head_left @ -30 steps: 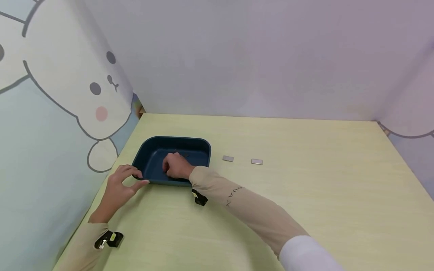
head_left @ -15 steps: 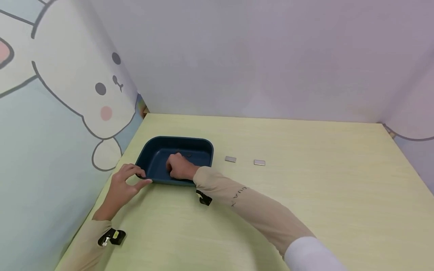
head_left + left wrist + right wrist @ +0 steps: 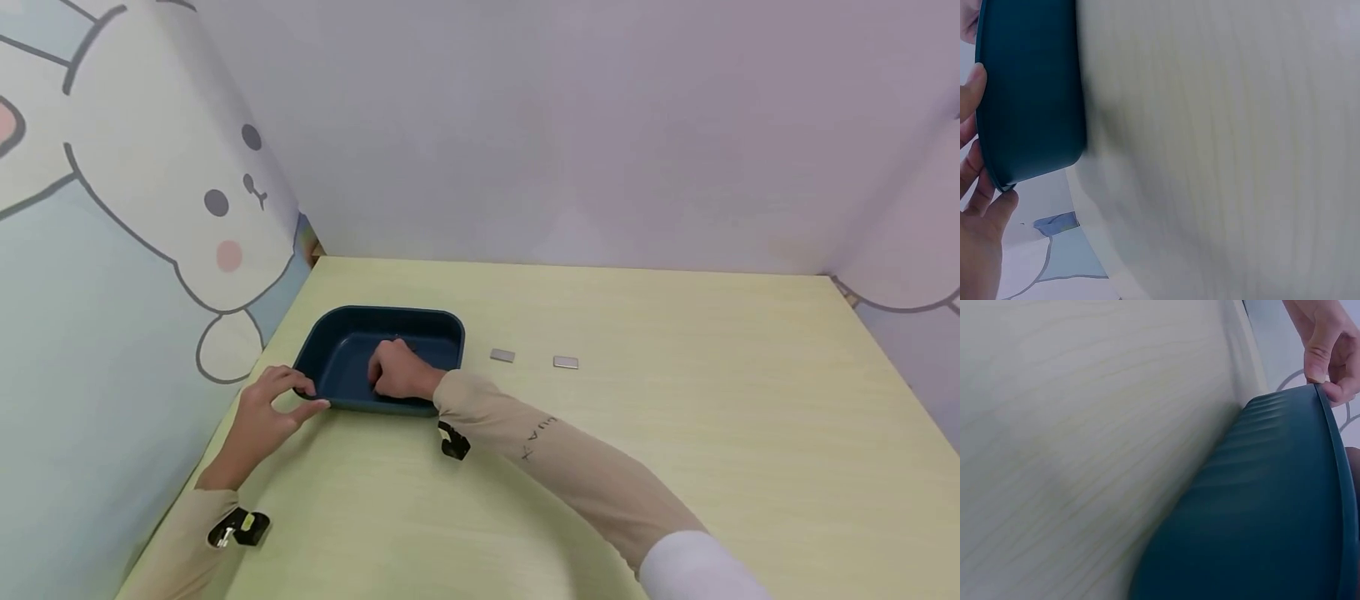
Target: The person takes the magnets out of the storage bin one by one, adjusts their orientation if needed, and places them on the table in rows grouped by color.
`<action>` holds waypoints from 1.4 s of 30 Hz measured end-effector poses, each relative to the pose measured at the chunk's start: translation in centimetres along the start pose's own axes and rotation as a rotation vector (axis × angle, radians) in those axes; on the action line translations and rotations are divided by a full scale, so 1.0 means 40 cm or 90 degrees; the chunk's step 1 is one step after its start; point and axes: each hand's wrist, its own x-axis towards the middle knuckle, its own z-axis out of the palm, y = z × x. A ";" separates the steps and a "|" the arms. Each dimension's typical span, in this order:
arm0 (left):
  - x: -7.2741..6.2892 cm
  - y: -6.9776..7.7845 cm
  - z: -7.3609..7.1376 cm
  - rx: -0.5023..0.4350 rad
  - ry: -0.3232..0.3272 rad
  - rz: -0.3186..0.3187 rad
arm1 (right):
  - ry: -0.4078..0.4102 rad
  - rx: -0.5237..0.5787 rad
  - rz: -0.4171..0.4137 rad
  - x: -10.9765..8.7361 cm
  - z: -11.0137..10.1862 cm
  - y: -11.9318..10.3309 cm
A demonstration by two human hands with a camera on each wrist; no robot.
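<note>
A dark blue rectangular tray with deep sides (image 3: 352, 405) sits at the left of the table. My left hand (image 3: 258, 425) grips its near left corner, thumb outside and fingers over the rim; the right wrist view shows this hand (image 3: 1335, 353) pinching the edge. Inside the tray my right hand (image 3: 401, 371) reaches down with bent fingers, its fingertips close over the tray floor. The hand itself hides those fingertips, so I cannot tell what they hold. A small piece (image 3: 409, 344) shows just past the knuckles.
Two small flat grey rectangular pieces, one (image 3: 502, 355) nearer the tray and one (image 3: 566, 362) farther right, lie on the pale wooden table (image 3: 712, 417). A wall with a cartoon drawing (image 3: 225, 217) borders the left side, and a plain wall (image 3: 562, 133) stands behind.
The head view shifts slightly. My right hand moves a little to the right inside the tray, relative to its rim; the left hand keeps its grip on the corner.
</note>
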 end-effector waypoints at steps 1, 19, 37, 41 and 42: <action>0.001 0.000 -0.001 -0.001 -0.001 0.000 | 0.001 0.001 0.001 -0.002 0.000 -0.001; 0.008 -0.001 -0.004 -0.003 0.004 -0.006 | 0.038 0.070 -0.033 -0.062 -0.042 -0.006; 0.009 -0.009 -0.011 -0.013 0.013 -0.001 | 0.115 0.130 -0.042 -0.116 -0.082 0.032; 0.009 -0.014 -0.011 -0.009 0.013 -0.008 | 0.125 0.147 -0.053 -0.131 -0.093 0.033; 0.008 -0.015 -0.010 -0.010 0.013 -0.009 | 0.127 0.150 -0.055 -0.135 -0.095 0.032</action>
